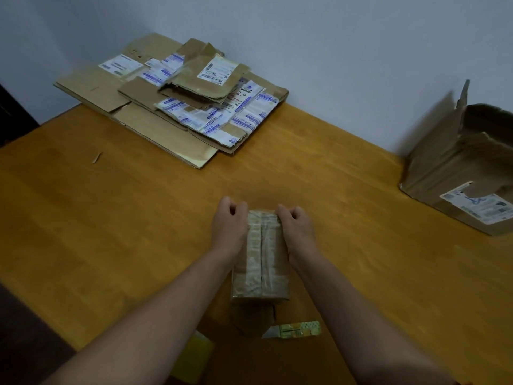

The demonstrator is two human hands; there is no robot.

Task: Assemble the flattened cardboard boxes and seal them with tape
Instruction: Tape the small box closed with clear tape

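A small assembled cardboard box (262, 257) stands on the wooden table (111, 218) in front of me, its top flaps closed and covered with clear tape. My left hand (229, 226) lies against the box's left side with its fingers curled at the far top corner. Against the right side, my right hand (295, 230) has its fingers curled at the far top edge, pinching there. A stack of flattened cardboard boxes (177, 98) with shipping labels lies at the far left of the table by the wall.
A larger open cardboard box (460, 168) with a torn label sits at the table's right edge. A green-yellow utility knife (294, 329) lies just near of the small box. A yellow object (194, 357) shows under my left forearm. A small cardboard scrap (97, 157) lies at left.
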